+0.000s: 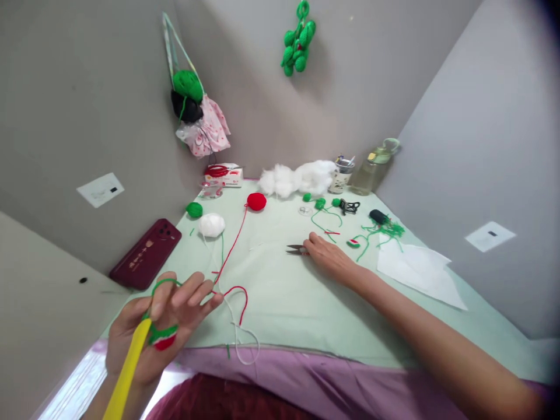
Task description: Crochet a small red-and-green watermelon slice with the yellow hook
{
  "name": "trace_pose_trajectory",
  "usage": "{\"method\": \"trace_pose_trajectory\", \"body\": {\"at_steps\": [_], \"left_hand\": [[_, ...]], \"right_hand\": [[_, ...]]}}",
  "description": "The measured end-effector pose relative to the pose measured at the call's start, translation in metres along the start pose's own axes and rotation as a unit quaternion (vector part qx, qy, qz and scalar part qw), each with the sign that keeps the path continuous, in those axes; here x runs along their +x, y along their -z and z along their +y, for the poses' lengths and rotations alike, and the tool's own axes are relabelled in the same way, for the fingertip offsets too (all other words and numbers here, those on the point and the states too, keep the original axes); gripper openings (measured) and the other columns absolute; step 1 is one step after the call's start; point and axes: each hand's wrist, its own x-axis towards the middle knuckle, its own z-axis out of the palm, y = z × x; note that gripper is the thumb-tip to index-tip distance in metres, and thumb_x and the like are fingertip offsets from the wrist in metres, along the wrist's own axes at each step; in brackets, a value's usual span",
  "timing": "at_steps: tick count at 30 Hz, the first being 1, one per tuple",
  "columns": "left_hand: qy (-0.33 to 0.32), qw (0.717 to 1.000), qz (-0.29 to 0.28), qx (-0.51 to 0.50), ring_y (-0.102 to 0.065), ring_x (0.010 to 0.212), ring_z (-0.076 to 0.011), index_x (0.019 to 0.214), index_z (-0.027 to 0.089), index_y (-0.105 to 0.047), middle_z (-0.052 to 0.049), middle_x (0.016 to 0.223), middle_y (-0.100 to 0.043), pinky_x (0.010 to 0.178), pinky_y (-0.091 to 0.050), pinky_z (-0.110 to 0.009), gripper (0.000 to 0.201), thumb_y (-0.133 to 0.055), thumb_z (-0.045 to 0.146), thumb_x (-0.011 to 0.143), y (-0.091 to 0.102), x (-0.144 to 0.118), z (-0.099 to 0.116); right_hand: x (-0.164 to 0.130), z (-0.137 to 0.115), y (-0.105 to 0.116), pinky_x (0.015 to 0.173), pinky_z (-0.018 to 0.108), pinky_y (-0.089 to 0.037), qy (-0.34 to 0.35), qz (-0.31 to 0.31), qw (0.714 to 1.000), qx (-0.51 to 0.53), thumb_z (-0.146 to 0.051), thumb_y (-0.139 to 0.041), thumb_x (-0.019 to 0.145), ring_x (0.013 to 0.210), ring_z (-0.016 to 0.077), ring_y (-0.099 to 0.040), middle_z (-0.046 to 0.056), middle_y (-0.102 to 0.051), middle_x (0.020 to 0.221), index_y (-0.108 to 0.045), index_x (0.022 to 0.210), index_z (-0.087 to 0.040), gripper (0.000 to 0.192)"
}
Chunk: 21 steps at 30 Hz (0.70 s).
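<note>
My left hand, palm up at the lower left, grips a yellow-handled crochet hook together with a small crocheted piece in green, white and red. Green yarn loops over its index finger, and the other fingers are partly spread. Farther right, my right hand rests on the table with its fingers closed around a pair of thread snips, the blades pointing left. Between the hands run a red yarn strand and a white yarn strand.
Behind lie a red yarn ball, a white yarn ball, a green yarn ball and white stuffing. A phone leans at left. At right are green yarn scraps, white sheets and a bottle.
</note>
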Motion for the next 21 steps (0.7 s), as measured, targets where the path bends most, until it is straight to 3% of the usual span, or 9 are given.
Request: {"method": "trace_pose_trajectory", "body": {"at_steps": [3,8,11,14,18,21], "left_hand": [[-0.013,1.000,0.023,-0.003,-0.064,0.079,-0.0198,0.053,0.022,-0.058,-0.001,0.071,-0.058,0.092,-0.065,-0.048,0.033,-0.087,0.023,0.069,-0.003,0.003,0.002],[-0.010,0.999,0.047,0.008,-0.065,0.080,-0.0190,0.055,0.021,-0.056,0.000,0.074,-0.059,0.091,-0.065,-0.044,0.034,-0.088,0.023,0.068,-0.008,0.010,0.000],[-0.024,0.997,0.066,0.017,-0.065,0.081,-0.0213,0.052,0.021,-0.053,-0.001,0.072,-0.058,0.093,-0.065,-0.048,0.037,-0.087,0.024,0.065,-0.008,0.008,0.002],[-0.040,0.996,0.079,0.024,-0.067,0.086,-0.0237,0.048,0.022,-0.055,-0.001,0.069,-0.059,0.102,-0.061,-0.055,0.037,-0.089,0.022,0.062,-0.008,0.001,0.007],[-0.052,0.997,0.052,0.036,-0.069,0.086,-0.0232,0.045,0.025,-0.060,0.002,0.068,-0.063,0.099,-0.064,-0.053,0.040,-0.098,0.023,0.055,-0.010,-0.004,0.012],[-0.064,0.996,0.044,0.047,-0.069,0.082,-0.0217,0.045,0.026,-0.062,0.003,0.068,-0.064,0.091,-0.067,-0.046,0.042,-0.103,0.026,0.051,-0.012,-0.003,0.011]], "right_hand": [[0.001,-0.008,0.001,0.077,0.034,-0.044,-0.006,0.011,0.997,0.077,-0.003,-0.038,0.093,0.086,0.0227,-0.060,0.016,-0.066,0.105,-0.065,0.104,-0.013,0.030],[0.000,-0.041,0.025,0.065,0.029,-0.044,0.023,-0.023,0.967,0.253,-0.009,-0.035,0.086,0.068,0.0162,-0.057,0.005,-0.071,0.085,-0.067,0.113,-0.016,0.042],[-0.001,-0.067,0.037,0.058,0.030,-0.034,0.008,-0.085,0.839,0.537,-0.015,-0.042,0.081,0.058,0.0128,-0.041,0.004,-0.065,0.075,-0.072,0.105,-0.013,0.039],[0.001,-0.093,0.043,0.054,0.030,-0.022,-0.011,-0.096,0.751,0.653,-0.019,-0.045,0.080,0.054,0.0108,-0.027,-0.003,-0.046,0.062,-0.074,0.093,-0.013,0.032],[0.009,-0.130,0.045,0.052,0.029,-0.013,-0.001,-0.130,0.671,0.730,-0.040,-0.044,0.099,0.052,0.0093,-0.013,-0.010,-0.029,0.059,-0.071,0.096,-0.015,0.038],[0.016,-0.158,0.041,0.050,0.027,-0.011,0.031,-0.190,0.640,0.744,-0.063,-0.056,0.097,0.053,0.0089,-0.012,-0.012,-0.025,0.057,-0.067,0.098,-0.017,0.047]]}}
